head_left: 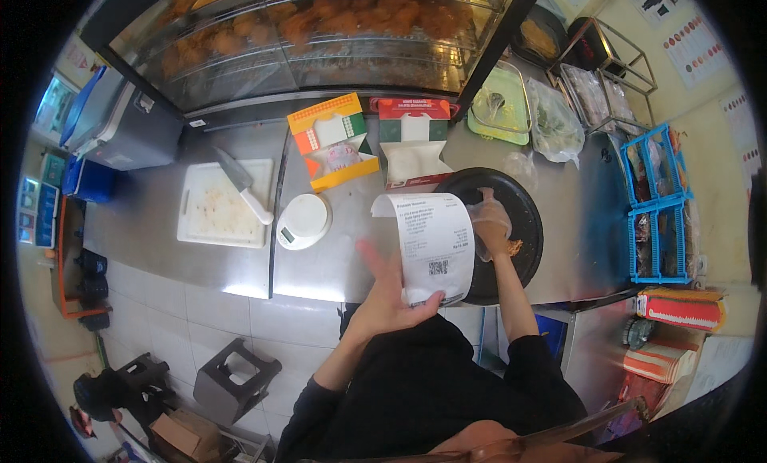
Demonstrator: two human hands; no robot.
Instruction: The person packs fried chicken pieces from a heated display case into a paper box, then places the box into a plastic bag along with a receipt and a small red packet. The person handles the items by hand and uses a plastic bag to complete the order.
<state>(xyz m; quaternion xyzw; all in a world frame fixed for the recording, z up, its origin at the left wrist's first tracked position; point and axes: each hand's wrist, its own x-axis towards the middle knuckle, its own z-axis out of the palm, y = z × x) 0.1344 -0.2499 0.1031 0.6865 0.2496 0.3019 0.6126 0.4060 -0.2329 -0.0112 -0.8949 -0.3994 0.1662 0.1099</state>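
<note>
My left hand (pixel 389 302) holds a long curled paper receipt (pixel 435 251), printed with lines of text and a square code. The thumb presses its lower edge, while other fingers extend behind and beside it. My right hand (pixel 493 223), covered by a clear plastic glove, is over a round black tray (pixel 523 219). The receipt partly hides that hand, and what its fingers do cannot be made out. A small piece of fried food (pixel 515 246) lies on the tray beside my right wrist.
Two opened food boxes, one orange (pixel 343 175) and one red (pixel 415 107), stand behind a white kitchen scale (pixel 304 221). A knife (pixel 236 175) rests on a white cutting board (pixel 208 211). Behind is a glass display (pixel 319 39) of fried food; blue racks (pixel 657 203) stand right.
</note>
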